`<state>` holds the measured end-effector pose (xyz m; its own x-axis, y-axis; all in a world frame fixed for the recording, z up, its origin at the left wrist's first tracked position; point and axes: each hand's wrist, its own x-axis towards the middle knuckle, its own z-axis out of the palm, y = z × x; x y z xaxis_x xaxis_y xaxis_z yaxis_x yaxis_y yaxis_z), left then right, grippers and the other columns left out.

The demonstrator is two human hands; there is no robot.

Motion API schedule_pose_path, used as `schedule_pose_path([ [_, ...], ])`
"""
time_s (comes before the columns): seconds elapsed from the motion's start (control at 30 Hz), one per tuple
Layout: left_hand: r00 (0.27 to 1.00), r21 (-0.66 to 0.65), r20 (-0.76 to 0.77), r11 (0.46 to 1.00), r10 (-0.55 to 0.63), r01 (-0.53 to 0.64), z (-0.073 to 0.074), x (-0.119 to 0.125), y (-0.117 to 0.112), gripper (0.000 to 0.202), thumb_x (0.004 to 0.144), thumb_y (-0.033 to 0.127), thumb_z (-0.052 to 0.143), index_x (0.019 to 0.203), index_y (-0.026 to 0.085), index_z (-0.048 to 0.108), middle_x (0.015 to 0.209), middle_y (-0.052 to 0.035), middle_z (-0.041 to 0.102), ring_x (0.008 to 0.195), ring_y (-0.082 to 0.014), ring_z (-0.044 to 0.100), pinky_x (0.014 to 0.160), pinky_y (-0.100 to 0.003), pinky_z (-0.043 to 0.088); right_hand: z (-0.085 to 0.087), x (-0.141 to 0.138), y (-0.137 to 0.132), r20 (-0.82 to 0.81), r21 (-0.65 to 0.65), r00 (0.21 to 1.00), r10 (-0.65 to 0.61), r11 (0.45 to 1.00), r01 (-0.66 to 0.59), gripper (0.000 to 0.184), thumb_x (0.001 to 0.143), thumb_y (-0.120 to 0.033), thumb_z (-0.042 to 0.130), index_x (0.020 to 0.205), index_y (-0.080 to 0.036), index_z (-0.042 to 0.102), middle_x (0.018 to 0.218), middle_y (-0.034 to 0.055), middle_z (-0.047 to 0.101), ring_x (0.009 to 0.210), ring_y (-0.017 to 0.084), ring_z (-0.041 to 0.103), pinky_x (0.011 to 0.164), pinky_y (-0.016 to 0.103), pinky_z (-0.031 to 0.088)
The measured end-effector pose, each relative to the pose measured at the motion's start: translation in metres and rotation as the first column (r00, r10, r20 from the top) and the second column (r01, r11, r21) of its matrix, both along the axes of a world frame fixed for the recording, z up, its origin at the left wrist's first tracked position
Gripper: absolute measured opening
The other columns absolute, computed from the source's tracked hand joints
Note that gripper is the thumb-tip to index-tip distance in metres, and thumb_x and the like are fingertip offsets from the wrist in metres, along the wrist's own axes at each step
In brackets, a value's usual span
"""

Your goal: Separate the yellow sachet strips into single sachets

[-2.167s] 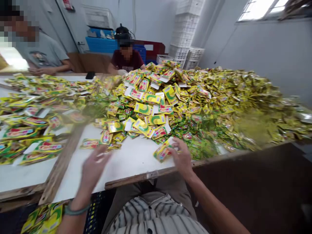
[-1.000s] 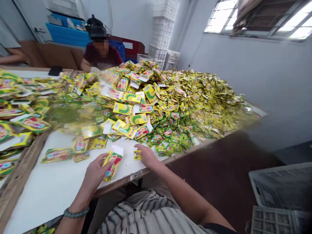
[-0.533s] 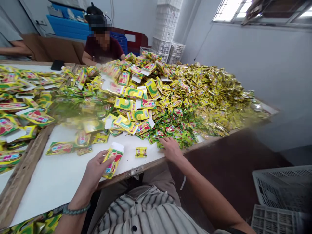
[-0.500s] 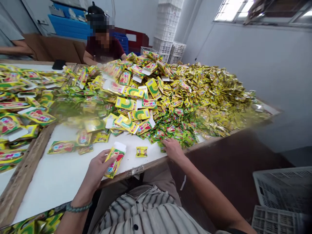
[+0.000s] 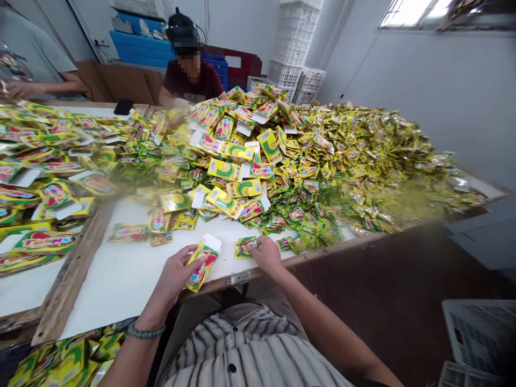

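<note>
My left hand [image 5: 174, 274] is closed round a yellow carton pack [image 5: 203, 261] with a white flap, held upright at the near edge of the white table [image 5: 116, 279]. My right hand [image 5: 266, 253] rests on the tabletop with its fingers curled on small green and yellow sachets [image 5: 245, 246] just right of the carton. A huge heap of the same small sachets [image 5: 346, 166] covers the table beyond my right hand. Larger yellow cartons [image 5: 226, 171] lie piled in the middle.
A person in a dark red shirt [image 5: 192, 86] sits at the far side, another person's arm [image 5: 48, 86] at far left. More cartons [image 5: 44, 183] cover the left table past a wooden rail [image 5: 76, 269]. White crates [image 5: 296, 37] are stacked behind; another crate [image 5: 479, 333] stands at lower right.
My right hand pulled back from the heap's edge toward the carton, drawing sachets with it. My left hand kept hold of the carton. The view shifted slightly left.
</note>
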<state>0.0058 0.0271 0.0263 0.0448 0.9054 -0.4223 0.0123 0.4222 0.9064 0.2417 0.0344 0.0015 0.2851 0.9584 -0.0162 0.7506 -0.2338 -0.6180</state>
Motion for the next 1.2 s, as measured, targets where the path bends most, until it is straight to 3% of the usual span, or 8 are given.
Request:
schedule_pose_path([
  [0.1, 0.999, -0.004, -0.020, 0.999, -0.034, 0.034, -0.002, -0.001, 0.003, 0.071, 0.053, 0.048, 0.081, 0.112, 0.014, 0.059, 0.092, -0.0078, 0.074, 0.069, -0.0212, 0.069, 0.061, -0.029, 0.054, 0.004, -0.001, 0.000, 0.000, -0.044, 0.997, 0.071, 0.997, -0.071, 0.030, 0.071, -0.030, 0.067, 0.057, -0.021, 0.042, 0.053, -0.0050, 0.042, 0.054, 0.012, 0.039, 0.051, 0.024, 0.022],
  [0.2, 0.988, 0.019, -0.125, 0.995, -0.090, 0.094, -0.002, -0.006, 0.009, 0.072, 0.055, 0.049, 0.079, 0.114, 0.012, 0.061, 0.090, -0.0084, 0.074, 0.073, -0.0242, 0.069, 0.061, -0.030, 0.053, 0.005, 0.001, 0.003, -0.222, 0.011, 0.970, 0.103, 0.995, -0.103, 0.032, 0.069, -0.030, 0.065, 0.057, -0.021, 0.037, 0.052, -0.0072, 0.034, 0.053, 0.010, 0.032, 0.051, 0.023, 0.021],
  [0.3, 0.954, 0.092, -0.270, 0.982, -0.135, 0.165, -0.001, -0.011, 0.013, 0.067, 0.058, 0.050, 0.076, 0.112, 0.013, 0.065, 0.086, -0.0073, 0.074, 0.082, -0.0283, 0.069, 0.065, -0.031, 0.053, 0.009, 0.000, 0.010, -0.545, 0.130, 0.828, 0.135, 0.989, -0.076, 0.035, 0.069, -0.039, 0.065, 0.061, -0.022, 0.035, 0.054, -0.0081, 0.030, 0.052, 0.009, 0.029, 0.049, 0.022, 0.022],
  [0.4, 0.944, 0.139, -0.282, 0.967, -0.169, 0.215, 0.001, -0.009, 0.015, 0.063, 0.059, 0.050, 0.076, 0.110, 0.014, 0.067, 0.094, -0.0077, 0.074, 0.091, -0.0297, 0.067, 0.071, -0.032, 0.053, 0.017, -0.009, 0.018, -0.694, 0.236, 0.693, 0.196, 0.971, -0.038, 0.038, 0.069, -0.043, 0.067, 0.065, -0.022, 0.036, 0.055, -0.0081, 0.030, 0.051, 0.009, 0.028, 0.049, 0.022, 0.023],
  [0.53, 0.984, 0.117, -0.056, 0.978, -0.166, 0.172, 0.000, -0.002, 0.011, 0.066, 0.062, 0.049, 0.076, 0.118, 0.015, 0.063, 0.107, -0.0080, 0.072, 0.093, -0.0252, 0.068, 0.078, -0.031, 0.054, 0.024, -0.019, 0.025, -0.647, 0.280, 0.680, 0.346, 0.937, -0.210, 0.036, 0.069, -0.038, 0.069, 0.066, -0.022, 0.037, 0.056, -0.0088, 0.026, 0.051, 0.008, 0.025, 0.049, 0.022, 0.022],
  [0.77, 0.972, 0.071, 0.161, 0.985, -0.169, 0.159, -0.001, 0.002, -0.001, 0.061, 0.062, 0.043, 0.080, 0.113, 0.015, 0.065, 0.107, -0.0079, 0.072, 0.086, -0.0229, 0.069, 0.077, -0.031, 0.055, 0.040, -0.010, 0.029, -0.515, 0.142, 0.698, 0.498, 0.852, -0.503, 0.036, 0.068, -0.038, 0.069, 0.063, -0.020, 0.038, 0.054, -0.0087, 0.026, 0.052, 0.007, 0.024, 0.048, 0.021, 0.017],
  [0.93, 0.958, 0.065, 0.240, 0.988, -0.155, 0.143, 0.006, 0.008, -0.002, 0.057, 0.063, 0.040, 0.081, 0.111, 0.014, 0.065, 0.101, -0.0070, 0.074, 0.084, -0.0214, 0.070, 0.076, -0.029, 0.055, 0.042, -0.022, 0.029, -0.545, 0.137, 0.684, 0.486, 0.856, -0.499, 0.035, 0.066, -0.041, 0.071, 0.064, -0.020, 0.042, 0.052, -0.0086, 0.032, 0.051, 0.008, 0.027, 0.048, 0.021, 0.018],
  [1.2, 0.964, 0.065, 0.233, 0.991, -0.128, 0.116, -0.004, 0.011, -0.007, 0.059, 0.061, 0.040, 0.082, 0.112, 0.015, 0.066, 0.101, -0.0079, 0.074, 0.082, -0.0225, 0.070, 0.074, -0.031, 0.056, 0.053, -0.024, 0.019, -0.242, 0.034, 0.860, 0.449, 0.890, -0.455, 0.023, 0.064, -0.032, 0.076, 0.057, -0.017, 0.060, 0.055, -0.0059, 0.047, 0.059, 0.009, 0.041, 0.056, 0.022, 0.027],
])
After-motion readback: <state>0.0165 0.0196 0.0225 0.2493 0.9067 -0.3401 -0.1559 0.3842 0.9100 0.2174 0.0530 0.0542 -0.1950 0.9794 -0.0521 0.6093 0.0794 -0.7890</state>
